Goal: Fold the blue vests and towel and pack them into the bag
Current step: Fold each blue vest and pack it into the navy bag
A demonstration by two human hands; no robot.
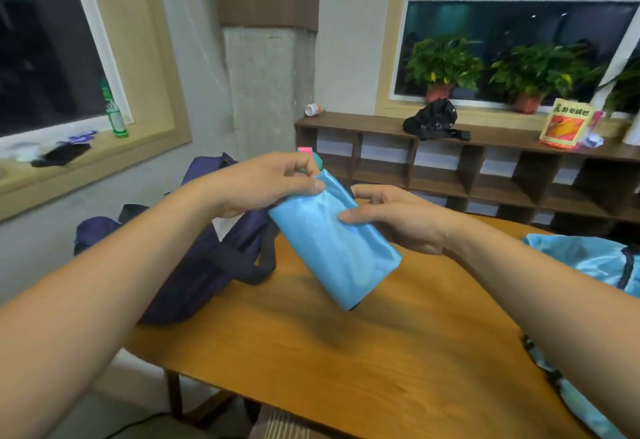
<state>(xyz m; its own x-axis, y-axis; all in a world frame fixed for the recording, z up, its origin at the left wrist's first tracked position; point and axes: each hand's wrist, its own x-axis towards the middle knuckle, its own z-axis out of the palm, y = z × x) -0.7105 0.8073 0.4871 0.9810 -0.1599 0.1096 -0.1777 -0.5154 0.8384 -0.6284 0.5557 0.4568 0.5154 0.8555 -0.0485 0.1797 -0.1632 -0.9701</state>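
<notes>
A folded light-blue vest [332, 244] hangs in the air above the wooden table [381, 352], tilted with its top end toward the far left. My left hand [263, 186] pinches its upper end between thumb and fingers. My right hand [398, 217] grips its right side, thumb on the front face. The dark navy bag [194, 265] lies on the table's left end, just behind and below the vest, its straps spilling forward. Another blue vest [588, 262] lies unfolded at the table's right edge, and more blue fabric with a black strap [568, 397] hangs off the near right side.
Something pink and teal [308, 153] shows behind my left hand. A low wooden shelf [485, 168] runs along the far wall with a black pouch [433, 120] and an orange packet [568, 127] on top. Potted plants [443, 64] stand on the windowsill. A green bottle [116, 116] stands on the left sill.
</notes>
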